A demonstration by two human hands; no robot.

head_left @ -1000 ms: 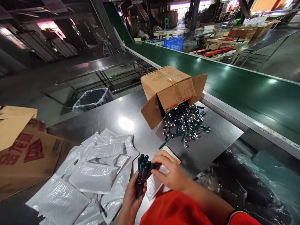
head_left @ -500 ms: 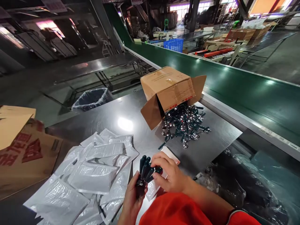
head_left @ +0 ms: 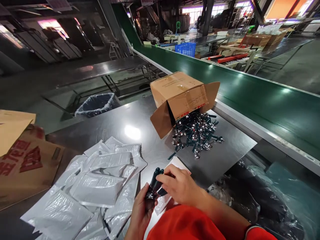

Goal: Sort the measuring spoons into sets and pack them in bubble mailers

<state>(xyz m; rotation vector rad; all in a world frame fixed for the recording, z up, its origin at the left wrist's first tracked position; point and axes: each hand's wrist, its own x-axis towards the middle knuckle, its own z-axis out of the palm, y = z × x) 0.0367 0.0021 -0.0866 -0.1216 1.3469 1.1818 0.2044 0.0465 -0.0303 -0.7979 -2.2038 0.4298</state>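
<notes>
My left hand (head_left: 143, 206) is wrapped round the metal ends of a bundle of spoons (head_left: 154, 176), whose dark green handles point up and away. Curled over those handles from the right, my right hand (head_left: 178, 184) closes its fingers on some of them; its fingertips are partly hidden. Below the hands lies a white padded mailer (head_left: 160, 207), partly covered by the hands and a red sleeve. Farther back, a heap of loose spoons (head_left: 196, 131) with shiny bowls and dark green handles spills out of a tipped cardboard box (head_left: 178, 87).
A pile of white bubble mailers (head_left: 97, 186) covers the metal table (head_left: 112, 125) to the left. Beside it stands another carton (head_left: 27, 160). A lined bin (head_left: 97, 105) is beyond the table edge. The green conveyor (head_left: 237, 80) runs behind; plastic bags (head_left: 265, 196) lie at right.
My right hand has shifted slightly left over the handles, and its fingers are curled further round them. The fanned handles sit closer together. My left hand keeps its hold.
</notes>
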